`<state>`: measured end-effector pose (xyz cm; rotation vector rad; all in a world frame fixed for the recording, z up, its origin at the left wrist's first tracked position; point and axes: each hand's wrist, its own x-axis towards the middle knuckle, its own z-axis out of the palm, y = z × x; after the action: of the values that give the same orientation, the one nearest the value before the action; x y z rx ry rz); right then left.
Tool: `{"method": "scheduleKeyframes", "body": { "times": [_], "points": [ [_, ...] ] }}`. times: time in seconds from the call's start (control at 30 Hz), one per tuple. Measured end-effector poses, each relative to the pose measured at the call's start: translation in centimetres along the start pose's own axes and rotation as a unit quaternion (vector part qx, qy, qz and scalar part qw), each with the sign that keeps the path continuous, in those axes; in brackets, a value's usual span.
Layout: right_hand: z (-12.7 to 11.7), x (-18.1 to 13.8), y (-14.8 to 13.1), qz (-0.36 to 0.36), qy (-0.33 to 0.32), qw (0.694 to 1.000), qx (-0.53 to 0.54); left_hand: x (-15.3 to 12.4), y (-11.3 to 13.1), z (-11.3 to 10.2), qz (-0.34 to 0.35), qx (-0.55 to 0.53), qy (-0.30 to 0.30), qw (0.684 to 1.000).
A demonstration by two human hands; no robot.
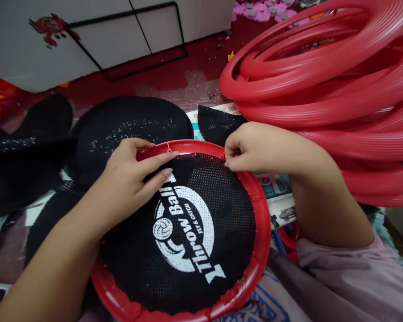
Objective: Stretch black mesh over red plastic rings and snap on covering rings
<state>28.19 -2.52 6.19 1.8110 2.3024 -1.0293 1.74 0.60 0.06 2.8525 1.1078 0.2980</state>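
A red plastic ring (pixel 260 223) lies on my lap with a black mesh disc (pixel 188 232) printed "Throw Ball" stretched inside it. My left hand (pixel 130 179) rests on the mesh near the ring's top edge, fingers stretched out and pressing the fabric. My right hand (pixel 248 150) is closed in a pinch on the mesh edge at the ring's upper right rim.
A tall stack of red rings (pixel 322 76) fills the right side. A pile of black mesh discs (pixel 121 125) lies on the red floor to the left. A white cabinet (pixel 104 31) stands behind, and a printed box (pixel 282 201) lies under the ring.
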Motion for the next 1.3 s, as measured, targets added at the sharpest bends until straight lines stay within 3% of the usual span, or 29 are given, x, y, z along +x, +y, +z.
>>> {"method": "scheduleKeyframes", "body": {
  "times": [0.13,0.33,0.5,0.73,1.0,1.3],
  "points": [
    [-0.1,0.1,0.3,0.005,-0.017,1.000,-0.016,0.0,0.2,-0.2,-0.002,0.002,-0.008,1.000],
    [-0.4,0.5,1.4,0.039,0.021,0.999,-0.015,-0.1,0.3,-0.2,-0.010,0.000,-0.014,1.000],
    [-0.3,0.1,1.1,0.017,-0.019,0.999,0.025,0.0,0.2,-0.1,-0.008,0.001,-0.011,1.000],
    [0.8,0.1,-0.3,-0.001,0.006,0.995,-0.098,0.1,0.3,0.0,-0.005,-0.009,-0.004,1.000],
    [1.0,-0.1,-0.8,-0.009,0.022,0.991,-0.128,-0.1,-0.1,0.2,-0.006,-0.017,0.010,1.000],
    [0.2,0.0,-0.1,0.024,0.018,0.998,-0.047,-0.2,-0.1,0.0,-0.016,-0.007,-0.001,1.000]
  ]
}}
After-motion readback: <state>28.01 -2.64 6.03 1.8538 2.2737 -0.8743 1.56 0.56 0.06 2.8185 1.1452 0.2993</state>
